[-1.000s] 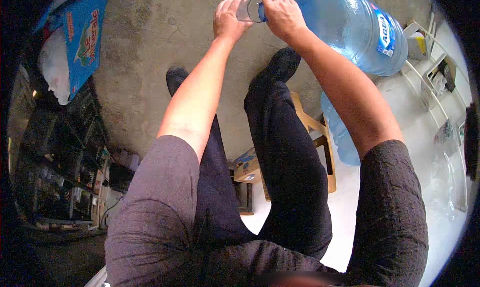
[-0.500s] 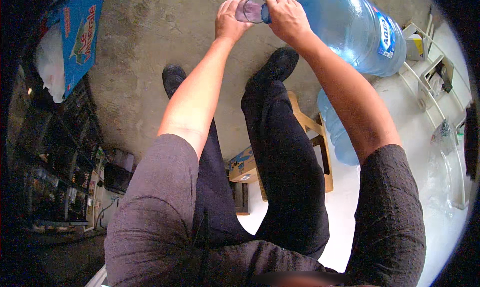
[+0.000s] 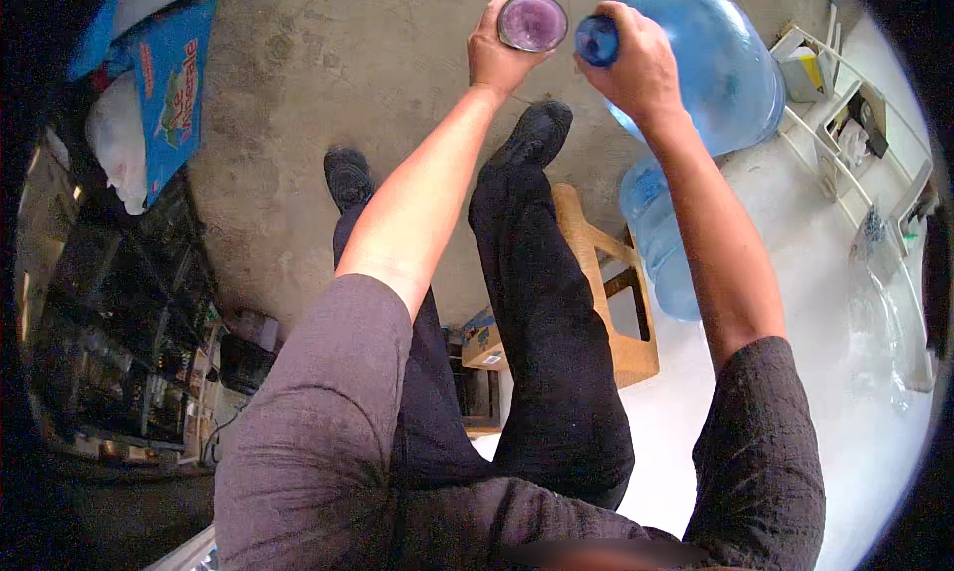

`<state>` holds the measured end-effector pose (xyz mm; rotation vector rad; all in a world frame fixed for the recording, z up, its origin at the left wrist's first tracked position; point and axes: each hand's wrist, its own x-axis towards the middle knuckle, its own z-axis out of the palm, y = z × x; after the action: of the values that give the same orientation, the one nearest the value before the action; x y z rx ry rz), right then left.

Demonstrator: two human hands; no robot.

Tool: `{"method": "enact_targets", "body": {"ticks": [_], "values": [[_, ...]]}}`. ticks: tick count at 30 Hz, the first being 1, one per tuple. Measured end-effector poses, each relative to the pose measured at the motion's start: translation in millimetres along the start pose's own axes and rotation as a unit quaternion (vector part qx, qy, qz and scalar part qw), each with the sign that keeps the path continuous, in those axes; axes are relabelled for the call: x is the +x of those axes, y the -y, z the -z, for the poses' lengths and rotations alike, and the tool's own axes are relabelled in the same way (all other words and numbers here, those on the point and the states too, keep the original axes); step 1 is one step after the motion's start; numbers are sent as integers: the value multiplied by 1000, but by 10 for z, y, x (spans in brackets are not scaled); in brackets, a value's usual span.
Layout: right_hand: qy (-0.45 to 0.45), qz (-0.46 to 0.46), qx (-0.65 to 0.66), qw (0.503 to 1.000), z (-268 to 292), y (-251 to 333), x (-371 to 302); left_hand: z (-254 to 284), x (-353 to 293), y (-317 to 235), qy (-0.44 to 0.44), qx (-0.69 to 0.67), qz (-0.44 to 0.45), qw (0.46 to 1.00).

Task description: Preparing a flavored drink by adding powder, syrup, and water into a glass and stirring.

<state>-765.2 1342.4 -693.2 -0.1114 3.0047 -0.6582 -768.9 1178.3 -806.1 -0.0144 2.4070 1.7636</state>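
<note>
A clear drinking glass (image 3: 534, 22) is upright in my left hand (image 3: 497, 56), whose fingers curl around its side. Looking into it, I see a pinkish-purple tint; whether liquid is inside I cannot tell. My right hand (image 3: 644, 66) grips the neck of a large blue water jug (image 3: 730, 69), its round blue mouth (image 3: 597, 40) facing up toward me. A small gap separates glass and mouth. The jug's body is partly hidden behind my right hand.
A second blue jug (image 3: 664, 243) is beside a tan plastic stool (image 3: 598, 235) at my right leg. Farther right is a white rack (image 3: 827, 168). A cardboard box (image 3: 483, 340) sits between my legs. At left are a blue carton (image 3: 181, 89), a white plastic bag (image 3: 115, 139) and dark shelving (image 3: 119, 313).
The glass and the jug's mouth have moved apart, and both hands have shifted right. The jug has tipped back, its mouth now turned upward. The glass now shows its open top.
</note>
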Motion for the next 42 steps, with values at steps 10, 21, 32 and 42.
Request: {"method": "enact_targets", "body": {"ticks": [10, 21, 32, 42], "values": [[-200, -83, 94, 972, 1079, -601, -487, 434, 283, -733, 1, -31, -52, 998], [-438, -228, 199, 846, 1652, -1716, -1659, 1275, -50, -1437, 57, 124, -154, 979], [-351, -389, 209, 826, 1818, -1937, -2628, 2007, -1160, -2807, 7, 150, -106, 983], [-158, -589, 193, 769, 2177, -606, -2895, 3438, -2350, -4413, -103, 105, -58, 987]]}}
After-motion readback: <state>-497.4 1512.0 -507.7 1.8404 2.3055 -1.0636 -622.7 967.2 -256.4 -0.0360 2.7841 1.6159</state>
